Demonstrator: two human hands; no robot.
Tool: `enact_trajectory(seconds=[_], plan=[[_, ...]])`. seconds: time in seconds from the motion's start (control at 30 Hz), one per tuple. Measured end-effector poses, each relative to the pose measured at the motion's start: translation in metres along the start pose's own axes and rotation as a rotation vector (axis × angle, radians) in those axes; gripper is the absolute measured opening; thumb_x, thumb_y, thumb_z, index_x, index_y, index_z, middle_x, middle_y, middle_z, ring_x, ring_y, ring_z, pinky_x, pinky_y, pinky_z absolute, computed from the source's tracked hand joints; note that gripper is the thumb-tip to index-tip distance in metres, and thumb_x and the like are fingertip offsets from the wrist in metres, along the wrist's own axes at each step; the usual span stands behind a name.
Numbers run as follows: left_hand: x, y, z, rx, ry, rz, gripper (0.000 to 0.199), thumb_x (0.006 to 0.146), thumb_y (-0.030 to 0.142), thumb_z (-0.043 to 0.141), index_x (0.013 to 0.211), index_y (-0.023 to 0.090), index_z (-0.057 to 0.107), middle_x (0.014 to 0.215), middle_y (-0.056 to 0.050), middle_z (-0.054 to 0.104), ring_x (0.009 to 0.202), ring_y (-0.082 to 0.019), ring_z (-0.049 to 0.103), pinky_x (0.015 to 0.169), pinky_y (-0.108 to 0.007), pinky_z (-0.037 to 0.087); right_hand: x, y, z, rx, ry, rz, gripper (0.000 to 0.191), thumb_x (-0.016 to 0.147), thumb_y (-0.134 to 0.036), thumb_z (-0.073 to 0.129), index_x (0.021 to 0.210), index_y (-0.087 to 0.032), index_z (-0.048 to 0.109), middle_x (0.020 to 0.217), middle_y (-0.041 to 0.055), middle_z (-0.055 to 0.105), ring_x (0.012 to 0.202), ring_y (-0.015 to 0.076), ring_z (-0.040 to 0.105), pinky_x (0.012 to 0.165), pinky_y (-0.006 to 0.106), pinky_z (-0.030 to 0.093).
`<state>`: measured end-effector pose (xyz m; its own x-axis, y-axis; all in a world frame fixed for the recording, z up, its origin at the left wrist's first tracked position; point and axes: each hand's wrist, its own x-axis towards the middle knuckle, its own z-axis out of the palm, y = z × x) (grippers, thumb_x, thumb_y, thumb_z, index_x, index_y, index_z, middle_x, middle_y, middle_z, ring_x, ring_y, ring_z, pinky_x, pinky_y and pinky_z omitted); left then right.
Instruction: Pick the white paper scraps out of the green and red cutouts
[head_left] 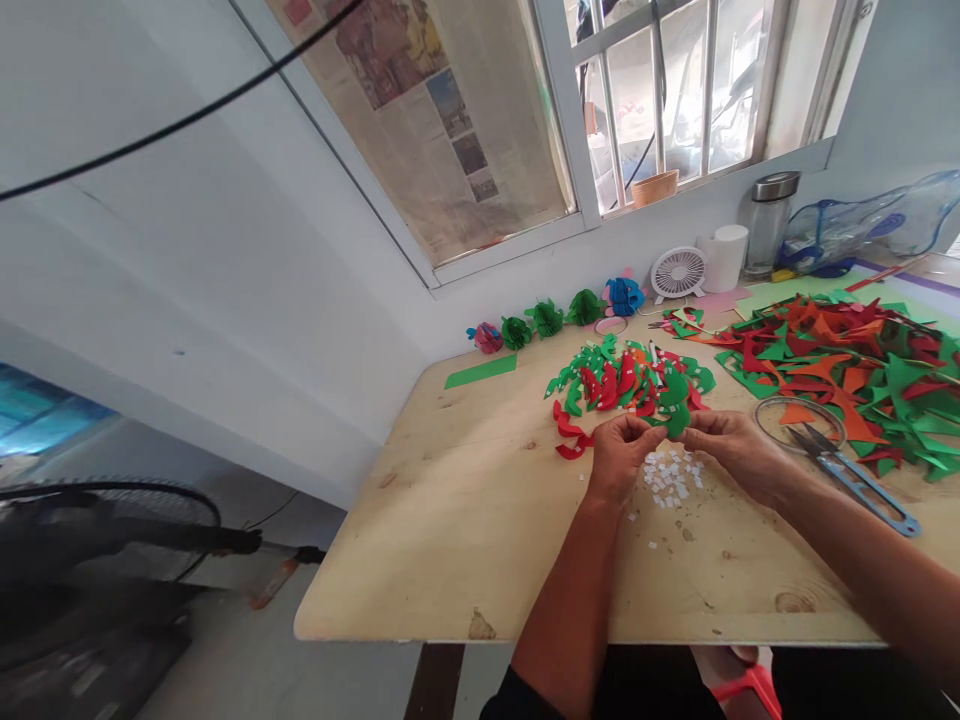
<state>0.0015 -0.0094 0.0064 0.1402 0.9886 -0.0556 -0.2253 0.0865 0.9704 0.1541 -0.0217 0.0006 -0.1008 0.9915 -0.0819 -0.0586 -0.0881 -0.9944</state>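
Note:
Between my hands is a green paper cutout (677,415) with rounded edges, held just above the wooden table. My left hand (621,452) pinches its lower left side between thumb and finger. On its right side, the fingers of my right hand (731,448) close on the same cutout. Directly below lie many small white paper squares (671,478), scattered on the wood. Behind my hands spreads a loose pile of red, green and orange paper cutouts (615,378), some with white squares on them.
A large heap of paper scraps (855,370) covers the right side. Thread snips (855,480) and a tape roll (801,415) lie near my right forearm. Folded paper figures (547,318), a small fan (679,274) and a glass bottle (769,225) stand along the wall.

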Motion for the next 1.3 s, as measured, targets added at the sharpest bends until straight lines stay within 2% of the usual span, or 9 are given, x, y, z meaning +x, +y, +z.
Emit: enact_trajectory(seconds=[0.27, 0.47, 0.7, 0.97, 1.3], plan=[[0.0013, -0.0023, -0.0003, 0.006, 0.010, 0.014, 0.039, 0.049, 0.042, 0.081, 0.051, 0.013, 0.056, 0.048, 0.004, 0.049, 0.047, -0.005, 0.039, 0.048, -0.020, 0.028, 0.0003, -0.0013, 0.0000, -0.036, -0.010, -0.013, 0.055, 0.046, -0.067, 0.074, 0.070, -0.018, 0.074, 0.069, 0.0056, 0.069, 0.068, 0.0195, 0.057, 0.063, 0.029, 0.044], [0.0000, -0.0003, -0.0005, 0.016, 0.013, 0.013, 0.040, 0.049, 0.043, 0.081, 0.052, 0.013, 0.056, 0.048, 0.005, 0.048, 0.046, -0.004, 0.037, 0.048, -0.020, 0.028, 0.0001, -0.0013, 0.0007, -0.025, 0.002, -0.007, 0.050, 0.047, -0.064, 0.076, 0.069, -0.018, 0.074, 0.068, 0.0048, 0.068, 0.066, 0.0179, 0.054, 0.061, 0.028, 0.042], [-0.0014, 0.0026, -0.0004, -0.002, 0.007, 0.010, 0.038, 0.049, 0.041, 0.081, 0.051, 0.013, 0.055, 0.048, 0.004, 0.048, 0.047, -0.004, 0.038, 0.048, -0.020, 0.028, -0.0024, -0.0036, 0.0022, 0.042, -0.032, 0.023, 0.047, 0.046, -0.061, 0.078, 0.068, -0.019, 0.074, 0.068, 0.0044, 0.069, 0.068, 0.0186, 0.056, 0.065, 0.029, 0.043], [-0.0011, 0.0016, -0.0008, 0.002, -0.001, 0.007, 0.038, 0.049, 0.041, 0.081, 0.052, 0.013, 0.055, 0.048, 0.005, 0.049, 0.046, -0.004, 0.038, 0.048, -0.020, 0.028, -0.0025, -0.0047, 0.0026, -0.030, 0.002, -0.008, 0.054, 0.044, -0.068, 0.075, 0.068, -0.018, 0.074, 0.070, 0.0059, 0.070, 0.070, 0.0208, 0.059, 0.065, 0.030, 0.045], [-0.0007, 0.0004, -0.0007, -0.024, 0.006, 0.001, 0.038, 0.049, 0.039, 0.082, 0.053, 0.013, 0.054, 0.049, 0.005, 0.049, 0.047, -0.004, 0.039, 0.049, -0.019, 0.029, -0.0028, -0.0040, 0.0029, 0.071, -0.024, 0.023, 0.047, 0.044, -0.060, 0.080, 0.067, -0.020, 0.074, 0.067, 0.0036, 0.069, 0.069, 0.0189, 0.058, 0.068, 0.030, 0.044]])
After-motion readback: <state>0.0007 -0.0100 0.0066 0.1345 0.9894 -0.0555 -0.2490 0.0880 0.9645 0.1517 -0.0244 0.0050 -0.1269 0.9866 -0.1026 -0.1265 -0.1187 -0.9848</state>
